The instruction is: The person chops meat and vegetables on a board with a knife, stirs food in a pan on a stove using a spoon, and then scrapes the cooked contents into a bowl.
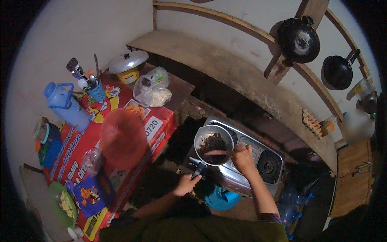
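Note:
A light metal saucepan (pixel 199 137) with dark brown contents and some pale bits stands on the left burner of a two-burner gas stove (pixel 249 144). My left hand (pixel 186 185) is closed around its black handle (pixel 198 171). At the pan's right side my right hand (pixel 242 160) grips a stirring utensil (pixel 215 152), whose reddish-brown blade reaches into the dark contents. What the utensil is cannot be told exactly. The stove's right burner (pixel 268 165) holds no pot.
Left, a red banner-covered table (pixel 160 136) bears a red plastic cover (pixel 122 137), blue jug (pixel 68 106), utensil holder (pixel 97 91), plastic bags (pixel 152 87), lidded pot (pixel 128 62) and green bowl (pixel 62 205). A ledge (pixel 211 60) runs behind the stove; a blue bucket (pixel 222 199) stands below.

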`<state>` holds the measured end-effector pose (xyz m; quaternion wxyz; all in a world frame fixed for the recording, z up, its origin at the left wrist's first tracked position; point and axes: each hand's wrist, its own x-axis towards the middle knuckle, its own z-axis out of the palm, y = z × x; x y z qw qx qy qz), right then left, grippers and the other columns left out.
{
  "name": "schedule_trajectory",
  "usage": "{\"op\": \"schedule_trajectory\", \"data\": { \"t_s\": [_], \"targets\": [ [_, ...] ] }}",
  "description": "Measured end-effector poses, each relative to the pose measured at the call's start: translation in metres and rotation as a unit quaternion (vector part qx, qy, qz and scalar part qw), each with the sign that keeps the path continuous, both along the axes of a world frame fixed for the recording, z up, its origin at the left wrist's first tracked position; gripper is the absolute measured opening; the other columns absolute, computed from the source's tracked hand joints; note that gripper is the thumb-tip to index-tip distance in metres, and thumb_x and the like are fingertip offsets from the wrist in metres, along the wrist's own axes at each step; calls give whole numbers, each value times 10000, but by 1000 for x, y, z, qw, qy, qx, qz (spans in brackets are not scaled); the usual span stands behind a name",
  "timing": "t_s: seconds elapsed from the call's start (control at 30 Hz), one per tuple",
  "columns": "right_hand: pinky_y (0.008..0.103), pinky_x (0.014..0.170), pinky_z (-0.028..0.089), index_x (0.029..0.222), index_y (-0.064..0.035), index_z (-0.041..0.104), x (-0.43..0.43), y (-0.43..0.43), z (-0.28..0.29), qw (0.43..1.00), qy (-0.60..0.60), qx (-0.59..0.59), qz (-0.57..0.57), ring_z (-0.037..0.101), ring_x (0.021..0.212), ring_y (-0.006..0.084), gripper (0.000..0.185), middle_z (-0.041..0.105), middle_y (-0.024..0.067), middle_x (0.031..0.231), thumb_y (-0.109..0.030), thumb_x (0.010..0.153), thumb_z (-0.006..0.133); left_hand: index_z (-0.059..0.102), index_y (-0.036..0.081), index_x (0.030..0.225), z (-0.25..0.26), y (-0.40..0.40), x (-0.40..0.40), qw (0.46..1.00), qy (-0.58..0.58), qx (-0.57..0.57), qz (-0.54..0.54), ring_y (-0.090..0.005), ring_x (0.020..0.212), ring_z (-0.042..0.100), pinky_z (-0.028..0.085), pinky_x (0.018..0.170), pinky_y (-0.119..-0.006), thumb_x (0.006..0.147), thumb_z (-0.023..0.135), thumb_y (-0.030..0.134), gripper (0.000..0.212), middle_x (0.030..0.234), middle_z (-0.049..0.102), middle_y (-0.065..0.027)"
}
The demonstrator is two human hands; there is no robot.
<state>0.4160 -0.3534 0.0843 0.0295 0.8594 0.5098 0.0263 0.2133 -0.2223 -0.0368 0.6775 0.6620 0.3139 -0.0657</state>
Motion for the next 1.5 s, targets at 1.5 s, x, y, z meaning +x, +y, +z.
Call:
{"op": "schedule_trajectory", "data": {
  "t_s": [1.5],
  "targets": [
    [424, 787, 359, 812, -176, 671, -100, 51, 48, 998, -50, -5, 24, 544, 862, 227, 179, 612, 78, 816, -139, 727, 517, 461, 96, 669, 98, 41, -106, 996, -24, -44, 76, -54, 371, 362, 277, 323, -229, 831, 562, 353, 320, 498, 396, 46]
  ]
}}
